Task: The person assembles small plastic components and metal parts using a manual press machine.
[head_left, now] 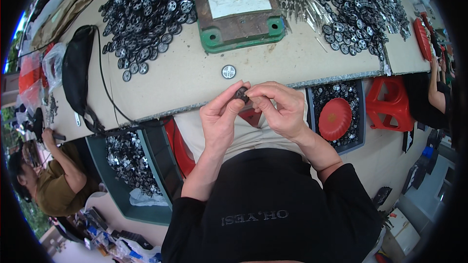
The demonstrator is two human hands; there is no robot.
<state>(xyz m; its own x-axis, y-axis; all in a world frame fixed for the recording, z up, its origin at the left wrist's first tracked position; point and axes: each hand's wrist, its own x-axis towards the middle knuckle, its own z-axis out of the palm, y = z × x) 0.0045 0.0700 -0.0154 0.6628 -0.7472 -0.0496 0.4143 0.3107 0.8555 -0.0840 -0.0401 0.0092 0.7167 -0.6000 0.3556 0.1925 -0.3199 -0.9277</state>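
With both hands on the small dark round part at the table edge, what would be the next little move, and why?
Probably a press of the two thumbs to seat the pieces together. Both the left hand and the right hand pinch the small dark wheel part between fingertips, above the lap, just off the table edge. One finished-looking wheel lies alone on the table nearby.

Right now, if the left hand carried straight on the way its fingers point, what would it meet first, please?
The left hand points up and to the right, at the small dark round part that both hands pinch. Past that, it would probably meet the lone round disc on the table, though depth is hard to judge.
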